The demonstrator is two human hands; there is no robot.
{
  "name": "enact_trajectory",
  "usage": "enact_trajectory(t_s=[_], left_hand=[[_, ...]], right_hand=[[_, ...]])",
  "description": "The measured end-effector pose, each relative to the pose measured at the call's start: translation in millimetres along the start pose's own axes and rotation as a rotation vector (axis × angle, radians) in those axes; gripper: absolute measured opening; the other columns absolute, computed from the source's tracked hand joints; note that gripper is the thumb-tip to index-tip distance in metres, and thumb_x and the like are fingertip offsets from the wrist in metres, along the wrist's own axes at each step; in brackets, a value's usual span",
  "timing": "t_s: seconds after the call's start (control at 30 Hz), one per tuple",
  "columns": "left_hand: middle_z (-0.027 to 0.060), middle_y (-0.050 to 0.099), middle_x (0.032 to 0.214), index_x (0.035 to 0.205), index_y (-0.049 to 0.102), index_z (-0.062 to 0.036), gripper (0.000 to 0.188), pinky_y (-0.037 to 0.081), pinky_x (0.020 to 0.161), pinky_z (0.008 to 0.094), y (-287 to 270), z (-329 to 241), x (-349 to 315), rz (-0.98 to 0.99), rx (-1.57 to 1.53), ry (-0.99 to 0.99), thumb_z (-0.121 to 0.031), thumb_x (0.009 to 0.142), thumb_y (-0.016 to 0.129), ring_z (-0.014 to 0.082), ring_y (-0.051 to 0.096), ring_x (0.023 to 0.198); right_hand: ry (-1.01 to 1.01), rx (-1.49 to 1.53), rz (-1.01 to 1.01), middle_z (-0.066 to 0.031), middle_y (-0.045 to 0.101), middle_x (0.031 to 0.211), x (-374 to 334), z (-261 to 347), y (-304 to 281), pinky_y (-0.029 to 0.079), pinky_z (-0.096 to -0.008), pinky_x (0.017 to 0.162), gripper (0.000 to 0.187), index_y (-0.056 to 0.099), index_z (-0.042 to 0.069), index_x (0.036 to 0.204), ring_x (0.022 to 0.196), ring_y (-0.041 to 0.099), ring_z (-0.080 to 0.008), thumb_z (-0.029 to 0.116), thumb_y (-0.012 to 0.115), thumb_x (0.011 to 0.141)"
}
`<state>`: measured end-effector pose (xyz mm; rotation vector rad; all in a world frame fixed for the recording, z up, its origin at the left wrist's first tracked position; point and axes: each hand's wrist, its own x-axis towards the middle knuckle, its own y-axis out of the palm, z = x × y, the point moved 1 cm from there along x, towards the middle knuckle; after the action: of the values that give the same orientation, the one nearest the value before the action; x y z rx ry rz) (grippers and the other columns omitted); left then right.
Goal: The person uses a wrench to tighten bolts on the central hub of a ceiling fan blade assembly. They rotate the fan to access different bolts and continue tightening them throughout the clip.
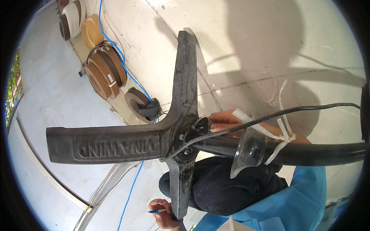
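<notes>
1. The black base (115, 144) is before the person's knees (231, 188), its pole (323, 154) running off rightward.
2. Beside the base's hub (178, 148), the right hand (223, 118) is partly hidden; I cannot tell whether it grips.
3. Next to the base's lower leg (180, 192), the left hand (165, 217) pinches a pen (156, 211).
4. Hub work probably goes best with the base steadied and the cable (289, 111) kept off it.

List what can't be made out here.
All in the head view:
Whether the right hand grips the hub: partly hidden by the black cable and pole.
Pole's far end: cut off at the right rim.
Cable's far end: lost at that dark rim too.
Pen tip, by the left hand: too small to tell.
</notes>
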<state>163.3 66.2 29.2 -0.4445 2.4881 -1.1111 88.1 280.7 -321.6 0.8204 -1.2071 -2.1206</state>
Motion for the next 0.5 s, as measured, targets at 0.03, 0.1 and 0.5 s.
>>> enact_trajectory(t_s=[0.03,0.1,0.5], left_hand=[[0.0065,0.06,0.098,0.115,0.056,-0.0001,0.019,0.048,0.07,0.0262,2,-1,1,0.03,-0.009,-0.004,0.005,0.097,0.06,0.013,0.059,0.083],[0.0074,0.06,0.098,0.114,0.056,0.0003,0.018,0.047,0.069,0.0261,5,-2,2,0.05,-0.003,0.009,0.0,0.096,0.061,0.0132,0.058,0.082],[0.013,0.059,0.096,0.109,0.057,0.0023,0.041,0.041,0.064,0.0254,9,2,6,0.052,0.011,0.037,-0.033,0.091,0.065,0.0148,0.052,0.073]], right_hand=[[0.01,-0.007,0.009,0.0018,0.057,0.086,0,-1,-1,0.043,-0.0268,0.065,0.027,0.062,0.003,0.103,0.079,0.053,-0.0051,0.03,0.063,0.104],[-0.07,0.021,0.048,0.0018,0.057,0.087,3,-6,-4,0.043,-0.027,0.065,0.028,0.062,0.003,0.103,0.08,0.053,-0.005,0.03,0.063,0.104],[-0.094,0.157,-0.01,0.004,0.056,0.084,2,-5,9,0.039,-0.0288,0.065,0.036,0.064,0.002,0.105,0.077,0.05,-0.0063,0.038,0.062,0.104]])
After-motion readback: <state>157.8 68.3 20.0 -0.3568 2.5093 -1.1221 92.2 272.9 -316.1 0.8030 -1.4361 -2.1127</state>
